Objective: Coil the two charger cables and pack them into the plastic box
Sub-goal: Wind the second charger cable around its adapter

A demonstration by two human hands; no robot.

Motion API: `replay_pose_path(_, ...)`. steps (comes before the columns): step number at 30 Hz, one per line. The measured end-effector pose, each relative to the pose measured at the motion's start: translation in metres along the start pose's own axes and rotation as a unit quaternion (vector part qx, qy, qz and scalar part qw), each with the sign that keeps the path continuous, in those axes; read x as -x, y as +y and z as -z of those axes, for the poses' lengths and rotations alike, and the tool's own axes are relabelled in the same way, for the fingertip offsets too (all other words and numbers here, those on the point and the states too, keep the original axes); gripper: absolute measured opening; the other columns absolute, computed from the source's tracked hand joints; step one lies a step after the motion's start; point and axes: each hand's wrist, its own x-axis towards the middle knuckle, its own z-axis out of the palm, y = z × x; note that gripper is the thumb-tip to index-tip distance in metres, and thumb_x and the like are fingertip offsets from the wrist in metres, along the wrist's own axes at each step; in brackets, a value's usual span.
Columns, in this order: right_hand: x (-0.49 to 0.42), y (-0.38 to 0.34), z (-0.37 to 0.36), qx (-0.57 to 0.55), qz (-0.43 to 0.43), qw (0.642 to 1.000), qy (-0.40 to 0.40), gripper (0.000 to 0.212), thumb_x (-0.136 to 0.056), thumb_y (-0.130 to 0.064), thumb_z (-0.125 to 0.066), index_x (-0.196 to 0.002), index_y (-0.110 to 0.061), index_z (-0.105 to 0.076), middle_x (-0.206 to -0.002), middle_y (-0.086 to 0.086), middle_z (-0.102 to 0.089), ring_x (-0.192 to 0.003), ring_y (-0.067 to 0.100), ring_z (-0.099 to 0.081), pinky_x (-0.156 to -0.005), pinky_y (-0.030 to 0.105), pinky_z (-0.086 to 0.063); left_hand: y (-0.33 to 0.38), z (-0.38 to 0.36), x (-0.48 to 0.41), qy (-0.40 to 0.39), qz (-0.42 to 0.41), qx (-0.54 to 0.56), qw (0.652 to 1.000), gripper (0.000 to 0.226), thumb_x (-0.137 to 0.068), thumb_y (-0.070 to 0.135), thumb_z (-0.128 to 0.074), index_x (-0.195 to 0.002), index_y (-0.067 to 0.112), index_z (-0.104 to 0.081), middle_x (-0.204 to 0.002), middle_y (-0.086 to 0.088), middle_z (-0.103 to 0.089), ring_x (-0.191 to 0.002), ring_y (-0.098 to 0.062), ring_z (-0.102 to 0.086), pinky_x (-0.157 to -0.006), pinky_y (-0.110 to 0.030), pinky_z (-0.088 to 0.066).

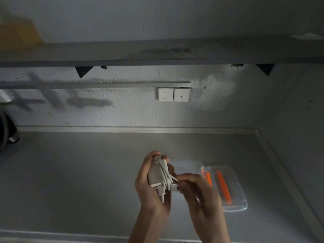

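Note:
My left hand (pixel 149 183) grips a white charger (pixel 156 174) with its white cable (pixel 165 179) wound around the body in several loops. My right hand (pixel 194 186) pinches the cable's loose end at the charger's lower right side. Both hands hover above the grey counter. Right behind them lies the clear plastic box (pixel 191 163), partly hidden by my hands. Its clear lid (pixel 233 193) with orange clips rests just to the right. I see only one charger; what lies inside the box is hidden.
The grey counter (pixel 78 181) runs to a raised ledge at the back and right. Two white wall sockets (pixel 174 94) sit on the wall under a shelf (pixel 157 51). A dark object (pixel 7 132) stands at the far left edge.

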Motion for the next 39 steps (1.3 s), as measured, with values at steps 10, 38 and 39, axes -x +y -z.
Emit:
replay_pose_path(10, 0.001, 0.0, 0.014, 0.06, 0.014, 0.997, -0.045, 0.028, -0.086, -0.005, -0.069, -0.09, -0.033, -0.072, -0.084, -0.01, -0.075, -0.08, 0.008, -0.073, -0.075, 0.016, -0.055, -0.003, 0.002, -0.01, -0.016, -0.015, -0.019, 1.0, 0.02, -0.095, 0.019, -0.048, -0.085, 0.011, -0.063, -0.076, -0.007, -0.063, -0.06, -0.022, -0.058, -0.066, -0.035, -0.045)
replay_pose_path(38, -0.026, 0.05, 0.006, -0.053, -0.139, 0.988, -0.033, 0.032, -0.075, -0.045, -0.07, -0.101, -0.03, -0.059, -0.091, 0.003, -0.072, -0.078, 0.02, -0.073, -0.059, 0.036, -0.06, -0.057, 0.02, -0.056, 0.0, -0.047, -0.136, 0.99, 0.02, -0.098, 0.033, -0.051, -0.112, 0.021, -0.058, -0.097, -0.009, -0.058, -0.091, -0.027, -0.053, -0.075, -0.04, -0.045)
replay_pose_path(39, -0.028, 0.06, -0.002, -0.078, -0.149, 0.986, -0.015, 0.035, -0.073, -0.042, -0.073, -0.102, -0.031, -0.057, -0.095, 0.006, -0.071, -0.081, 0.026, -0.073, -0.061, 0.039, -0.061, -0.062, 0.025, -0.058, -0.009, -0.029, -0.15, 0.988, 0.024, -0.096, 0.035, -0.054, -0.116, 0.023, -0.056, -0.097, -0.011, -0.061, -0.087, -0.028, -0.057, -0.073, -0.039, -0.046)
